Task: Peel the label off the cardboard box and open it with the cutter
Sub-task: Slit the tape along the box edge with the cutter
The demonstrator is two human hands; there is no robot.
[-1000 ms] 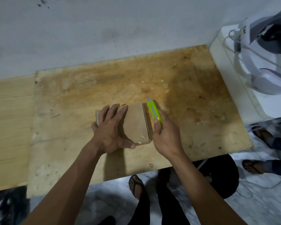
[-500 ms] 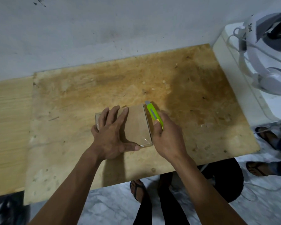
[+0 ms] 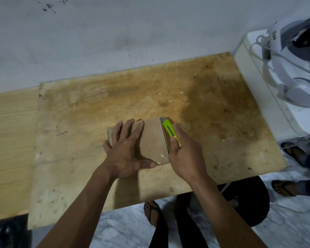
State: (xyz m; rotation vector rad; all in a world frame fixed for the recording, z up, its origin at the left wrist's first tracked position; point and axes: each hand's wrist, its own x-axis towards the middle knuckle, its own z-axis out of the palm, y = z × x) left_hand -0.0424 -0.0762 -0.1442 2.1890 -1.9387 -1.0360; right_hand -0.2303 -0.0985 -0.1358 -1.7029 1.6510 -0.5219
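Observation:
A small flat cardboard box (image 3: pixel 153 138) lies on the stained plywood board (image 3: pixel 97 108), its top covered with shiny clear tape. My left hand (image 3: pixel 125 149) presses flat on the box's left half, fingers spread, thumb at the near edge. My right hand (image 3: pixel 184 154) grips a lime-green cutter (image 3: pixel 169 130) that lies along the box's right edge, its grey tip pointing away from me at the far right corner. No label shows on the visible part of the box.
A white cabinet (image 3: pixel 268 97) stands at the right with a white headset and cables (image 3: pixel 293 65) on top. A grey wall runs behind the board. Below the board's near edge are my sandalled feet (image 3: pixel 152 212) and another person's feet (image 3: pixel 292 153).
The cutter and my right hand have slid slightly toward me along the box's right edge. My left hand stays pressed on the box.

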